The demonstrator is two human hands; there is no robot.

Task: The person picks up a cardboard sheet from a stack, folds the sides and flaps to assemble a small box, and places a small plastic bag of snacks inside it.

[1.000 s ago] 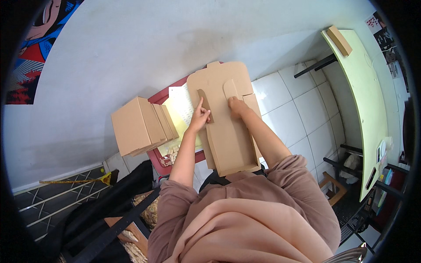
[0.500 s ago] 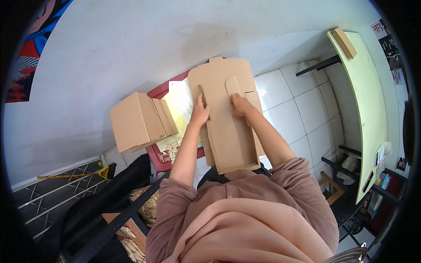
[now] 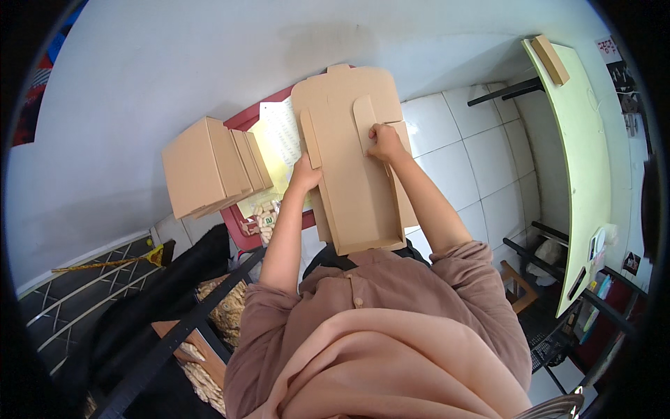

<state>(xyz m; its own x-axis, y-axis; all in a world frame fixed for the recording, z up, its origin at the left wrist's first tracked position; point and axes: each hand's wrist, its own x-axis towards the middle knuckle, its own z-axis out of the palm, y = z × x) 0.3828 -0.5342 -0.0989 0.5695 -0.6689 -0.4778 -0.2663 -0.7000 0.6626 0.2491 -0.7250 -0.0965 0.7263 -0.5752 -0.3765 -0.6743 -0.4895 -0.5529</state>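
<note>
**Side flap coming up on the flat box**

You hold a die-cut cardboard box blank (image 3: 352,160) over your lap and the near edge of the red table (image 3: 241,237), its long tray end pointing back at your chest and its rounded lid end lying over the table's far edge; your left hand (image 3: 305,174) is closed on the blank's left side wall, thumb and fingers pinching the narrow strip; your right hand (image 3: 383,142) is closed on the small rounded tab near the blank's right edge, fingers curled over it.

Against a second ago, the left wall now stands more upright under your left hand, and your right hand has moved from lying flat on the panel to pinching the tab; the blank has also slid a little toward your right; to my eye that means the folding has passed from pressing creases to raising walls and tucking the tab, though the box is far from closed.

At the table's left edge a stack of finished cardboard boxes (image 3: 206,166) stands on its side; a printed sheet (image 3: 279,136) lies under the blank; a bag of small wooden blocks (image 3: 264,216) sits at the near edge.
</note>
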